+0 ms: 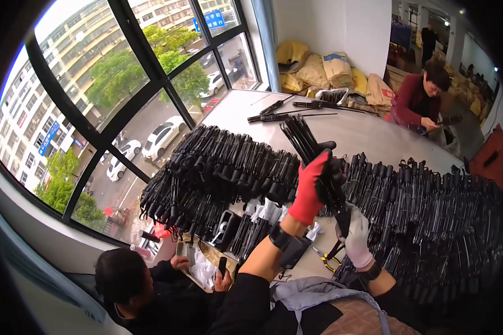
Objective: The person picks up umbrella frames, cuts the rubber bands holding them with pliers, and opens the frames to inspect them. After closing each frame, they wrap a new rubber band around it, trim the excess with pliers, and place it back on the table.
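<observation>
My left hand (312,187), in a red glove with dark fingers, is wrapped round a bundle of black folding umbrella frames (300,137) and holds it tilted above the table. Thin ribs fan out at the bundle's upper end. Against its lower end, my right hand (356,237) in a white glove is closed on a black handle (342,221). The right fingertips are partly hidden. Just left of that hand, a pair of yellow-and-black pliers (327,260) lies on the table. Long rows of similar umbrella frames (223,162) flank both hands, with more frames (419,206) stacked on the right.
Loose frames (276,114) lie on the far part of the table (246,100). A seated person (123,285) at lower left holds a dark, phone-like object (223,267) beside a box (212,254). Another person (411,103) works across the table, near yellow sacks (318,72). Windows line the left.
</observation>
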The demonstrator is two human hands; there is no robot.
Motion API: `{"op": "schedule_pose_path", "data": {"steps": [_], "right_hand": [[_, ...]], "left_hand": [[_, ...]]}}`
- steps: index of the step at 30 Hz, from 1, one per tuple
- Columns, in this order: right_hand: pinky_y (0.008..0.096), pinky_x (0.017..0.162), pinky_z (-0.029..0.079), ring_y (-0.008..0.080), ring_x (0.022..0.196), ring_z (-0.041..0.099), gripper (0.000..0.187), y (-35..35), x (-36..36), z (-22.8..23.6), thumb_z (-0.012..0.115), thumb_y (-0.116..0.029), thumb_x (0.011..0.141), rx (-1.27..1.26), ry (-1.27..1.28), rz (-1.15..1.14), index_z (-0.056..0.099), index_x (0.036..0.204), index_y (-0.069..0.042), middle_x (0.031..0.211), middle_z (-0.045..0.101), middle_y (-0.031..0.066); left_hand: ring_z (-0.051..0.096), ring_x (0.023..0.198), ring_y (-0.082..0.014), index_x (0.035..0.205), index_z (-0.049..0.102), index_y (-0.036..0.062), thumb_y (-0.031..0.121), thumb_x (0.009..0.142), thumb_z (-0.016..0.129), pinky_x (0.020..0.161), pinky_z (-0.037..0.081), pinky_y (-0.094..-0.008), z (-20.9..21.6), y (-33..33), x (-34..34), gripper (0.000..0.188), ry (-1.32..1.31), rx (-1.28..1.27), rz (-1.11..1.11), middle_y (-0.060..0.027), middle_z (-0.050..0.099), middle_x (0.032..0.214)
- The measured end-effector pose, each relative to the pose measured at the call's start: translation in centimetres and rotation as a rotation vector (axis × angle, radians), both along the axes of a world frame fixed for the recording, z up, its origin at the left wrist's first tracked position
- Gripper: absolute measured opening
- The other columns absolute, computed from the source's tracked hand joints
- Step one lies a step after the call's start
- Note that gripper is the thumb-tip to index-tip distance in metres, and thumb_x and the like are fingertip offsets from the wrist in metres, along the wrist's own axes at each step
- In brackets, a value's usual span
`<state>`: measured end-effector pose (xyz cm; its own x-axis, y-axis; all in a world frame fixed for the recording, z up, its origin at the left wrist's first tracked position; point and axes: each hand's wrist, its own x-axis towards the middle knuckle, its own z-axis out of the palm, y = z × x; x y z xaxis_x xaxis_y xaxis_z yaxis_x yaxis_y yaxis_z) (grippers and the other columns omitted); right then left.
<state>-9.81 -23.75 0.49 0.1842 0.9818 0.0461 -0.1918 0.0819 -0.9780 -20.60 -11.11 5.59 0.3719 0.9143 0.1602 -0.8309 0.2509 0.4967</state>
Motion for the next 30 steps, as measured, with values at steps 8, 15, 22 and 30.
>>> {"op": "schedule_pose_path", "data": {"steps": [8, 15, 22, 30], "right_hand": [[0.0225, 0.04, 0.027, 0.0064, 0.044, 0.039, 0.04, -1.1, 0.0, 1.0, 0.032, -0.035, 0.104, -0.198, -0.036, 0.008, 0.055, 0.11, -0.003, 0.059, 0.05, 0.0019], [0.021, 0.045, 0.034, 0.0067, 0.049, 0.044, 0.041, -1.6, -0.2, 0.5, 0.034, -0.031, 0.103, -0.185, -0.181, 0.013, 0.052, 0.121, 0.002, 0.068, 0.054, 0.0044], [0.0237, 0.06, 0.047, 0.0112, 0.068, 0.056, 0.043, -1.7, 0.3, -2.8, 0.042, -0.023, 0.101, 0.187, -0.762, -0.062, 0.043, 0.133, 0.006, 0.095, 0.058, 0.0107], [0.0278, 0.068, 0.052, 0.0187, 0.084, 0.065, 0.042, -1.0, 3.6, -1.2, 0.045, -0.017, 0.097, 0.011, -0.443, 0.303, 0.044, 0.132, 0.007, 0.111, 0.062, 0.0174]], "left_hand": [[0.059, 0.11, -0.0334, 0.136, 0.045, 0.0072, 0.033, 0.098, 0.051, 0.095, 0.049, -0.0479, -4.1, 1.5, -0.2, 0.046, 0.023, 0.037, -0.12, -0.0188, 0.058, 0.124], [0.053, 0.119, -0.0344, 0.138, 0.042, 0.0123, 0.038, 0.097, 0.051, 0.097, 0.047, -0.0537, -5.2, 0.1, -0.8, 0.049, -0.058, -0.24, -0.216, -0.018, 0.054, 0.13], [0.058, 0.111, -0.0333, 0.138, 0.041, 0.008, 0.039, 0.097, 0.052, 0.096, 0.05, -0.0489, -6.0, -0.9, -1.7, 0.052, -0.062, -0.24, -0.123, -0.0165, 0.056, 0.124], [0.064, 0.095, -0.0292, 0.125, 0.048, 0.0011, 0.032, 0.094, 0.059, 0.083, 0.055, -0.0445, -7.6, -1.5, -3.2, 0.045, 0.114, -0.135, -0.187, -0.0173, 0.062, 0.107]]}}
